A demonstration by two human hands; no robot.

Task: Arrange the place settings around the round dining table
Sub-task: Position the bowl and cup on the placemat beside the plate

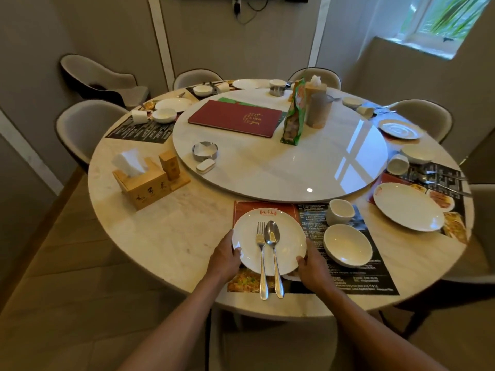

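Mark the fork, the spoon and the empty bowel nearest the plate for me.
fork (261,238): head view, on its neck just below the tines, over the plate.
spoon (272,232): head view, middle of its bowl.
empty bowl (347,245): head view, inside of the bowl, right of the plate.

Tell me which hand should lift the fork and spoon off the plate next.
Right, probably. The fork and spoon lie right of the plate's centre, handles ending nearest the right hand; the left hand can steady the opposite rim.

Beige walls (88,25), window (442,20), padded chairs (85,129).
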